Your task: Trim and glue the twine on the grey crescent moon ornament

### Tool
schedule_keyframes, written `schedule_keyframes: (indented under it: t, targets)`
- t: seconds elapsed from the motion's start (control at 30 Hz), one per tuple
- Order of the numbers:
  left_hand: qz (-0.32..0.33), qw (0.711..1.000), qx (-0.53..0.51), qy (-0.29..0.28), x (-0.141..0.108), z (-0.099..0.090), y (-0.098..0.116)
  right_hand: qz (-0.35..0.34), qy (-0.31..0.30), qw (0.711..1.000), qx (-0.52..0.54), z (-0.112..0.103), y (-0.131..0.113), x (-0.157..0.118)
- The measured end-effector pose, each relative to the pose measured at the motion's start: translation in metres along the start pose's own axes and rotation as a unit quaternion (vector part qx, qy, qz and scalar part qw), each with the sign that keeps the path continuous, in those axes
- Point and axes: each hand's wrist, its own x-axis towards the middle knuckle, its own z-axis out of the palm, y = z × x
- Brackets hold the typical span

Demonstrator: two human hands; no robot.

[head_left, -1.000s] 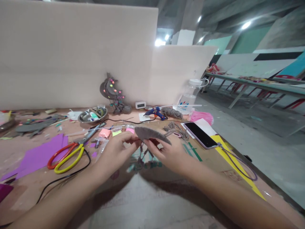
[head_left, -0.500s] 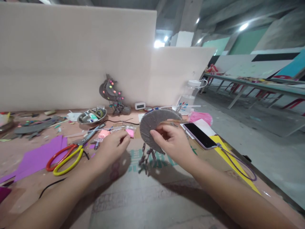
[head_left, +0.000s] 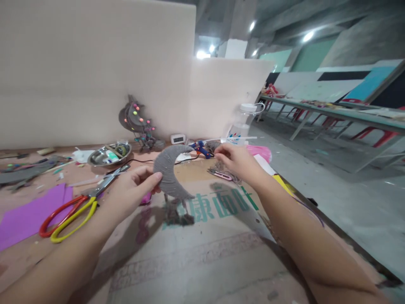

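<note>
A grey crescent wrapped in yarn (head_left: 169, 171) is pinched at its left edge by my left hand (head_left: 141, 183). Dark grey tassels (head_left: 179, 213) hang below it, over a cardboard sheet (head_left: 190, 257) with green printing. To the right, my right hand (head_left: 236, 160) is raised with thumb and fingers close together; whether something thin is between them is too small to tell. Under and beside that hand lie pink-handled snips (head_left: 221, 174) and loose grey yarn. A blue glue gun (head_left: 202, 150) lies just behind.
Red-and-yellow scissors (head_left: 76, 211) lie on purple sheets (head_left: 34, 215) at left. Farther back are a metal bowl (head_left: 109, 154), a crescent decorated with coloured balls (head_left: 136, 118), a small white clock (head_left: 177, 139) and a water bottle (head_left: 240, 124). A pink bag (head_left: 259, 153) is at right.
The crescent has gone from my right hand to my left hand and moved left. My right hand has moved up and away from it, uncovering the snips and glue gun. The view has shifted right.
</note>
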Motion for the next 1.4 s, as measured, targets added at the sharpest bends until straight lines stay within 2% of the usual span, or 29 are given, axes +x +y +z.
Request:
schedule_keyframes:
  t: [0.07, 0.13, 0.23, 0.33, 0.47, 0.6, 0.63, 0.73, 0.83, 0.93, 0.97, 1.03, 1.13, 1.23, 1.3, 1.33, 1.4]
  targets:
    - [-0.001, 1.0, -0.006, 0.001, 0.001, -0.001, 0.0, 0.018, -0.044, 0.998, -0.049, 0.005, 0.023, 0.006]
    - [-0.013, 1.0, -0.008, 0.002, 0.0, 0.002, 0.001, 0.026, -0.094, 0.992, -0.081, 0.019, 0.036, 0.009]
    - [-0.024, 0.999, -0.02, -0.009, -0.002, 0.007, 0.003, 0.037, -0.147, 0.98, -0.128, 0.043, 0.044, 0.01]
    - [-0.027, 0.999, -0.03, -0.02, -0.004, 0.009, 0.003, 0.038, -0.163, 0.972, -0.162, 0.056, 0.044, 0.011]
    - [-0.025, 0.999, -0.04, -0.02, -0.005, 0.008, 0.004, 0.032, -0.171, 0.967, -0.187, 0.051, 0.036, 0.012]
    - [-0.024, 0.999, -0.035, -0.016, -0.007, 0.007, 0.007, 0.007, -0.147, 0.972, -0.185, 0.027, 0.018, 0.01]
    - [-0.022, 0.999, -0.034, -0.015, -0.007, 0.007, 0.008, -0.008, -0.13, 0.976, -0.172, 0.02, 0.014, 0.008]
    - [-0.013, 0.999, -0.032, -0.01, -0.007, 0.007, 0.01, -0.055, -0.02, 0.996, -0.063, -0.002, 0.003, 0.001]
    - [-0.013, 0.999, -0.036, -0.005, -0.007, 0.009, 0.01, -0.085, 0.058, 0.993, 0.054, -0.018, -0.009, -0.008]
    - [-0.019, 0.999, -0.049, -0.01, -0.009, 0.011, 0.012, -0.146, 0.052, 0.977, 0.148, -0.021, -0.029, -0.02]
    - [-0.02, 0.998, -0.055, -0.012, -0.01, 0.012, 0.013, -0.147, 0.05, 0.971, 0.181, -0.018, -0.037, -0.024]
    - [-0.018, 0.997, -0.07, -0.023, -0.012, 0.015, 0.013, -0.106, 0.063, 0.958, 0.257, -0.009, -0.052, -0.03]
    - [-0.011, 0.994, -0.092, -0.056, -0.015, 0.018, 0.009, -0.087, 0.011, 0.929, 0.359, 0.007, -0.069, -0.034]
    - [0.001, 0.993, -0.067, -0.094, -0.016, 0.022, 0.003, -0.071, -0.028, 0.923, 0.377, 0.018, -0.075, -0.036]
    - [0.043, 0.997, 0.001, -0.06, -0.017, 0.023, 0.0, -0.065, -0.021, 0.932, 0.357, 0.021, -0.077, -0.037]
    - [0.083, 0.995, 0.051, -0.017, -0.017, 0.023, 0.0, -0.068, -0.011, 0.936, 0.346, 0.022, -0.077, -0.038]
    - [0.183, 0.968, 0.157, 0.077, -0.018, 0.022, 0.0, -0.082, 0.01, 0.943, 0.321, 0.024, -0.078, -0.039]
